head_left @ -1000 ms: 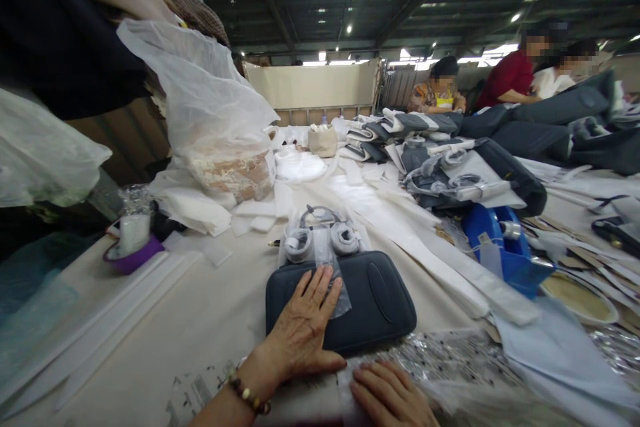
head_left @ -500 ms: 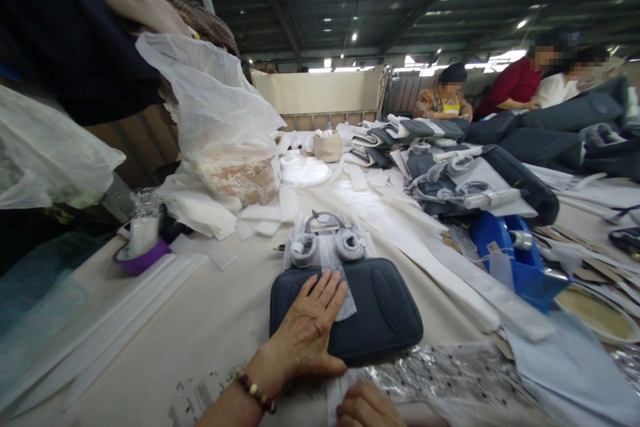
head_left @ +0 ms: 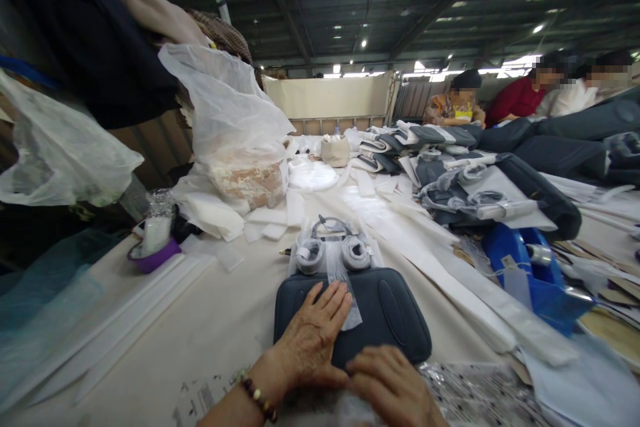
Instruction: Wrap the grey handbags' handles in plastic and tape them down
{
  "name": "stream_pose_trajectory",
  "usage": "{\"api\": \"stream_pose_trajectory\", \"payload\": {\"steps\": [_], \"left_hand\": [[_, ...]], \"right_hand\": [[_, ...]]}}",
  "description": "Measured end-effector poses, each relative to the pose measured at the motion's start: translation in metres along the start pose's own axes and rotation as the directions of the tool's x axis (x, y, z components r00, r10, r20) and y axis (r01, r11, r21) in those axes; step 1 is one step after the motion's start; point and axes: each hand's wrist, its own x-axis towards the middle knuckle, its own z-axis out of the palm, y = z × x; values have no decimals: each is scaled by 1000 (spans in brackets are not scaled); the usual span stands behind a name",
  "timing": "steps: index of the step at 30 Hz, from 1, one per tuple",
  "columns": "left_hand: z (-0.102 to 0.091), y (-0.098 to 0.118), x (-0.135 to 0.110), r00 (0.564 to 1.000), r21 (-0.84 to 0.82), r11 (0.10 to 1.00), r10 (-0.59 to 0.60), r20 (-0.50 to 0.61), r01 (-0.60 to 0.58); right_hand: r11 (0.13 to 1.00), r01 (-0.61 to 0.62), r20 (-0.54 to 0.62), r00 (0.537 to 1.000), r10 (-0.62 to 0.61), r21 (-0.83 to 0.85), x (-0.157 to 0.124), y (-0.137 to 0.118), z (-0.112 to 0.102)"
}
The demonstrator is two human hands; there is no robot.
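Observation:
My left hand [head_left: 311, 337] lies flat and open on a dark grey padded pad [head_left: 390, 310] on the table, fingers spread over a small clear plastic strip [head_left: 350, 303]. My right hand [head_left: 393, 387] rests at the pad's near edge, fingers curled downward over the pad and a crinkled silver printed bag [head_left: 480, 393]; what its fingers grip is hidden. Just beyond the pad lies a clear bag of grey headphones [head_left: 333, 250] with a cable.
A big white plastic bag [head_left: 235, 127] stands at back left, a purple bowl [head_left: 153, 253] left, white foam strips [head_left: 115, 320] along the table's left side. A blue plastic part [head_left: 537, 267] and stacked grey pads [head_left: 480, 187] lie right. Other people sit at the far right.
The view tilted up slightly. My right hand pulled back out of view, then came forward onto the pad's near edge. My left hand stayed flat on the pad.

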Motion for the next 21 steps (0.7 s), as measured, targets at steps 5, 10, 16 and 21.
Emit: {"api": "stream_pose_trajectory", "payload": {"steps": [5,10,16,21], "left_hand": [[2,-1,0,1000,-41,999,-12,4,12],[3,-4,-1,1000,-93,996,4,5,-4],[6,-9,-3,999,-117,992,44,-8,-45],[9,-13,-6,997,-126,989,76,-24,-78]], "right_hand": [[836,-517,-63,855,515,-182,82,58,-14],[802,-578,16,810,587,-151,95,102,7],[833,-554,63,830,553,-16,89,124,-8],[827,-555,-92,831,549,-87,82,110,5]]}}
